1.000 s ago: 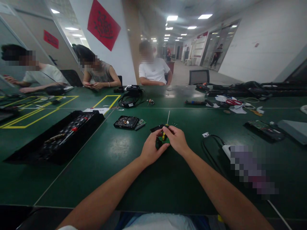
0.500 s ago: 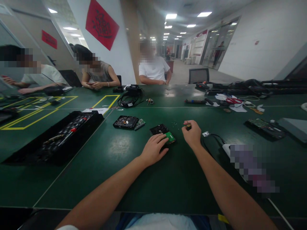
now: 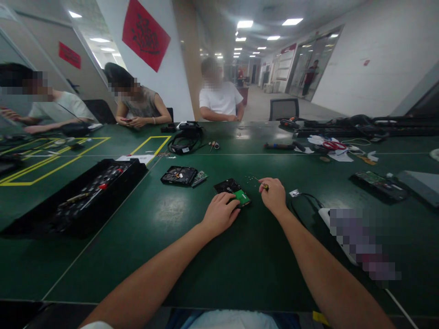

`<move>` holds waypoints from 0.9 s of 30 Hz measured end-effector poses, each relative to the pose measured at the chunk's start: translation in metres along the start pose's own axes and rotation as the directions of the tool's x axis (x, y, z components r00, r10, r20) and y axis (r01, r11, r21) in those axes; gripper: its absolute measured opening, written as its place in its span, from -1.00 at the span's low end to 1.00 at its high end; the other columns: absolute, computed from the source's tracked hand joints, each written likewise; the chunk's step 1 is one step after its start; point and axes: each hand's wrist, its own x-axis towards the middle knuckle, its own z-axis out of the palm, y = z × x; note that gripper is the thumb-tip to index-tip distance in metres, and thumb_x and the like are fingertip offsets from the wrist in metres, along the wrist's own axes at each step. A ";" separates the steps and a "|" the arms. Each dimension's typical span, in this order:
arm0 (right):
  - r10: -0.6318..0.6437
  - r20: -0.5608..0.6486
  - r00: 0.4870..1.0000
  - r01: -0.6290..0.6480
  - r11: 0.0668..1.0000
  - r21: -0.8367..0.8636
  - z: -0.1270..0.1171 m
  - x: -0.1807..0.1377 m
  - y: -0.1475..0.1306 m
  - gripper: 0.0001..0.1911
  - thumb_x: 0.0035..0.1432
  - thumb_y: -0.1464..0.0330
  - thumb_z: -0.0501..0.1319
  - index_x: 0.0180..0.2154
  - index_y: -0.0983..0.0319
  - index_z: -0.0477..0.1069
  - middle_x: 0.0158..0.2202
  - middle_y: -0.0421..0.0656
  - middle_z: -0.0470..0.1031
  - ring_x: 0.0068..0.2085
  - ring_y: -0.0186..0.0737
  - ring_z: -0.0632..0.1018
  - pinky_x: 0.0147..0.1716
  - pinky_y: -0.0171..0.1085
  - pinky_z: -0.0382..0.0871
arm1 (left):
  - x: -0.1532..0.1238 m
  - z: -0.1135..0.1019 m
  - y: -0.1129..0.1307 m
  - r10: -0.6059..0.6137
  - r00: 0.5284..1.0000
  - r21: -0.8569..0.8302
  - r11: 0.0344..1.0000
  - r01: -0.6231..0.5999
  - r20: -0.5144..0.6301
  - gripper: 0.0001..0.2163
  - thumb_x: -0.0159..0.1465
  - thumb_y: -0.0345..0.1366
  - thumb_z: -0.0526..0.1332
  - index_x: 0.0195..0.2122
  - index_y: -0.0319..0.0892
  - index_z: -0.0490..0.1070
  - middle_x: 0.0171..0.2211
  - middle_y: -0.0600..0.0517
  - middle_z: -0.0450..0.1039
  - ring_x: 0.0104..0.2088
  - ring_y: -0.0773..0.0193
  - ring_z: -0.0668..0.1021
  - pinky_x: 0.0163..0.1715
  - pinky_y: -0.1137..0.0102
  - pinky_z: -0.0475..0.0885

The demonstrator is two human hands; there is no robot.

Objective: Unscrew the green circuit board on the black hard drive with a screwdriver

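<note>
A black hard drive (image 3: 227, 186) with a green label lies on the table in front of me. My left hand (image 3: 221, 211) holds its near end, fingers over the top and thumb at the near edge; that end is partly hidden. To the right, my right hand (image 3: 273, 195) is closed around a small screwdriver (image 3: 265, 186) with a yellow and black handle. Its thin shaft points left, at several tiny screws (image 3: 250, 178) scattered beyond the drive. The screwdriver's tip is close to them; whether it touches one I cannot tell.
An opened drive (image 3: 178, 175) and a loose circuit board (image 3: 200, 178) lie left of centre. A long black tray (image 3: 113, 196) stands further left. Another drive (image 3: 379, 185) and a white power strip (image 3: 338, 233) are on the right. Several people sit across the green table (image 3: 171, 265).
The right hand has lowered slightly toward me and turned, so the screwdriver's shaft now points left at the screws. The left hand and the hard drive stay almost where they were.
</note>
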 end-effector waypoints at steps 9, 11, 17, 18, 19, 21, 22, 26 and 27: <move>0.037 0.162 0.986 -0.003 0.978 -0.207 0.012 -0.004 0.005 -0.69 0.27 0.38 0.19 -0.01 0.16 0.62 -0.01 0.00 0.55 -0.13 -0.06 0.58 -0.19 -0.16 0.43 | -0.004 0.000 0.004 0.006 1.000 0.035 0.999 -0.006 0.008 -0.71 0.36 -0.28 0.24 0.10 -0.09 0.46 0.08 -0.14 0.44 0.13 -0.05 0.45 0.16 0.00 0.42; 0.040 0.200 0.979 0.009 0.972 -0.237 0.012 -0.004 0.006 -0.71 0.28 0.37 0.19 -0.04 0.15 0.63 -0.03 -0.01 0.55 -0.15 -0.08 0.58 -0.22 -0.18 0.42 | -0.003 -0.001 0.006 -0.001 1.000 0.029 1.000 0.000 0.004 -0.68 0.35 -0.28 0.26 0.12 -0.09 0.44 0.09 -0.14 0.43 0.13 -0.06 0.45 0.15 0.00 0.42; 0.018 0.199 0.980 0.027 0.975 -0.220 0.012 -0.005 0.011 -0.76 0.26 0.40 0.22 -0.09 0.17 0.60 -0.05 -0.01 0.55 -0.14 -0.05 0.58 -0.20 -0.16 0.42 | -0.007 -0.005 0.006 0.013 1.000 0.026 1.000 -0.013 0.001 -0.66 0.36 -0.25 0.24 0.15 -0.09 0.41 0.12 -0.15 0.42 0.15 -0.07 0.45 0.16 -0.01 0.42; 0.018 0.194 0.981 0.024 0.977 -0.210 0.012 -0.006 0.012 -0.76 0.25 0.41 0.23 -0.08 0.17 0.60 -0.04 -0.01 0.55 -0.13 -0.05 0.57 -0.18 -0.16 0.42 | -0.009 -0.006 0.005 0.011 1.000 0.023 1.000 -0.011 0.000 -0.66 0.36 -0.24 0.24 0.15 -0.10 0.41 0.12 -0.16 0.42 0.15 -0.07 0.45 0.17 -0.02 0.42; 0.018 0.190 0.982 0.021 0.979 -0.203 0.012 -0.006 0.012 -0.75 0.25 0.42 0.23 -0.06 0.17 0.59 -0.04 -0.02 0.55 -0.11 -0.05 0.57 -0.15 -0.16 0.42 | -0.011 -0.007 0.003 0.007 1.000 0.021 1.000 -0.007 -0.001 -0.65 0.36 -0.22 0.25 0.15 -0.10 0.41 0.12 -0.16 0.42 0.16 -0.08 0.45 0.18 -0.02 0.41; 0.027 0.193 0.981 0.014 0.978 -0.207 0.011 -0.006 0.012 -0.72 0.28 0.41 0.22 -0.01 0.18 0.58 -0.01 -0.02 0.55 -0.09 -0.06 0.57 -0.12 -0.17 0.42 | -0.015 -0.009 -0.001 -0.017 1.000 0.019 1.000 0.018 -0.010 -0.62 0.34 -0.19 0.28 0.17 -0.11 0.40 0.12 -0.16 0.41 0.16 -0.08 0.45 0.18 -0.02 0.41; 0.035 0.202 0.979 0.010 0.976 -0.218 0.010 -0.006 0.011 -0.70 0.29 0.40 0.21 0.02 0.18 0.57 0.00 -0.02 0.54 -0.08 -0.07 0.57 -0.11 -0.18 0.41 | -0.016 -0.010 -0.004 -0.036 0.999 0.019 0.999 0.037 -0.013 -0.60 0.34 -0.17 0.28 0.17 -0.11 0.40 0.12 -0.17 0.41 0.16 -0.09 0.45 0.18 -0.02 0.42; 0.072 0.266 0.961 0.000 0.965 -0.261 0.008 -0.005 0.007 -0.71 0.35 0.35 0.17 0.03 0.15 0.59 0.01 -0.04 0.53 -0.10 -0.11 0.57 -0.17 -0.21 0.40 | -0.016 -0.014 -0.009 -0.086 0.996 0.040 0.995 0.086 -0.011 -0.57 0.33 -0.12 0.29 0.19 -0.12 0.40 0.14 -0.17 0.39 0.17 -0.10 0.43 0.17 -0.02 0.42; 0.078 0.277 0.958 -0.001 0.964 -0.267 0.008 -0.004 0.005 -0.72 0.36 0.33 0.17 0.01 0.15 0.59 0.00 -0.04 0.52 -0.11 -0.12 0.56 -0.18 -0.22 0.39 | -0.015 -0.014 -0.010 -0.082 0.997 0.045 0.996 0.082 -0.005 -0.56 0.33 -0.11 0.30 0.19 -0.12 0.40 0.15 -0.17 0.39 0.18 -0.10 0.42 0.17 -0.02 0.42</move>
